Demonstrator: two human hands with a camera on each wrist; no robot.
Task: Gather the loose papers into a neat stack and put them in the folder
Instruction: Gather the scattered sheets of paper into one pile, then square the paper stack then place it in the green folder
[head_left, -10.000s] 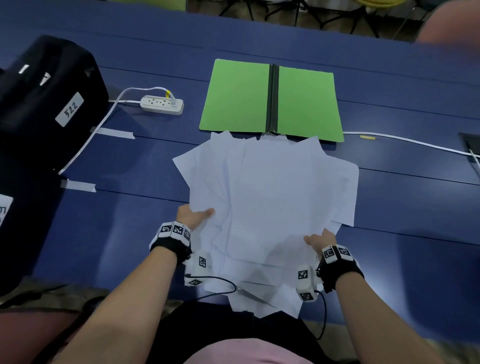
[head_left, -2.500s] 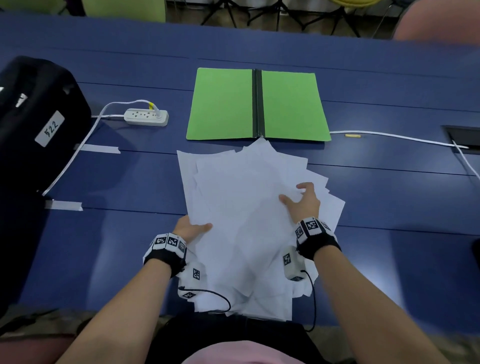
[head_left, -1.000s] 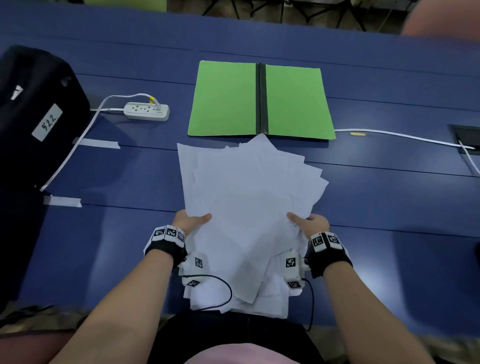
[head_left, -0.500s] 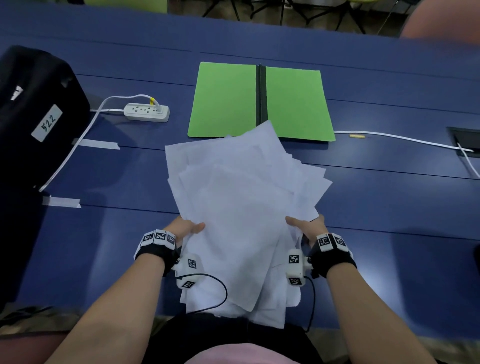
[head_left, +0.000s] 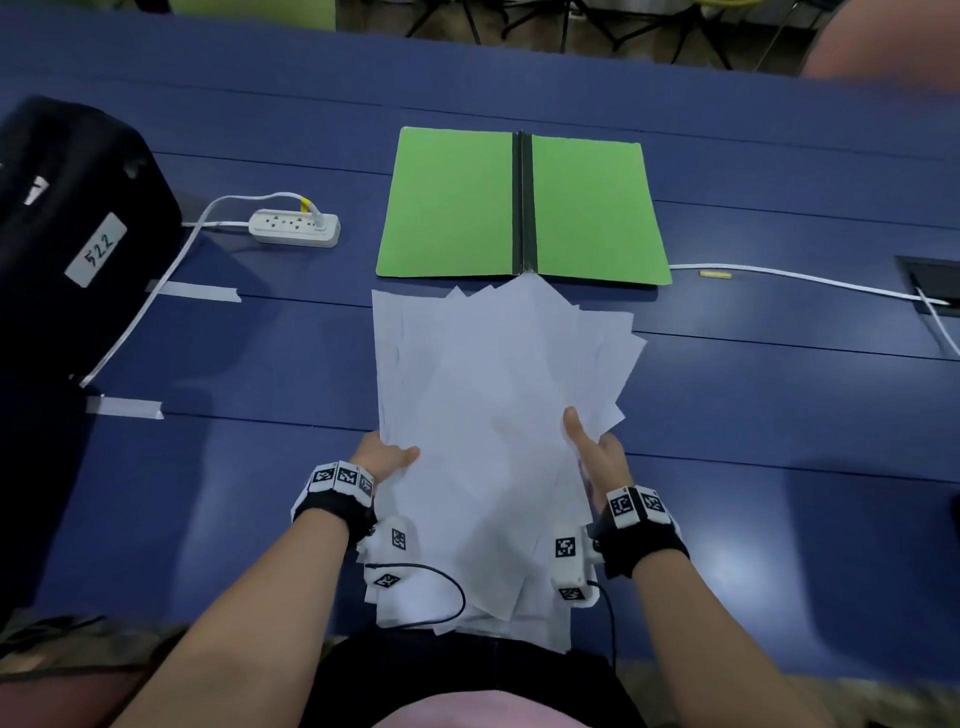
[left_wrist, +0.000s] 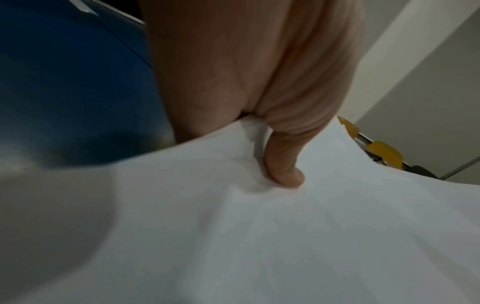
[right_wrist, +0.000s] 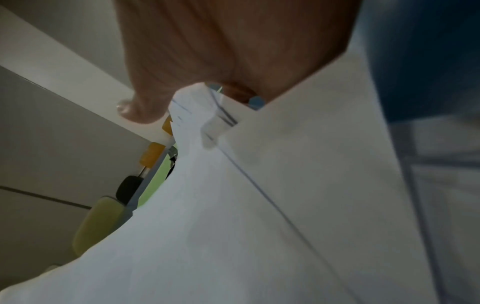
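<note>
A fanned, uneven pile of white papers (head_left: 493, 395) lies in front of me on the blue table, its far corner just touching the open green folder (head_left: 452, 202). My left hand (head_left: 387, 457) grips the pile's left edge, thumb (left_wrist: 284, 168) pressed on top of the papers (left_wrist: 259, 236) and fingers hidden beneath. My right hand (head_left: 592, 447) holds the pile's right edge, thumb (right_wrist: 137, 111) raised beside the papers (right_wrist: 259, 205), with several sheet edges wedged between thumb and palm. The folder lies flat, with a black spine down its middle.
A white power strip (head_left: 294, 227) with its cable lies left of the folder. A black bag (head_left: 67, 223) labelled 522 fills the left side. A white cable (head_left: 800, 278) runs right to a table port (head_left: 932, 283). Tape strips (head_left: 197, 292) sit on the table.
The papers have dropped back down and closer together; the far corner no longer overlaps the folder. My right hand has slid forward along the right edge, thumb now pointing away from me.
</note>
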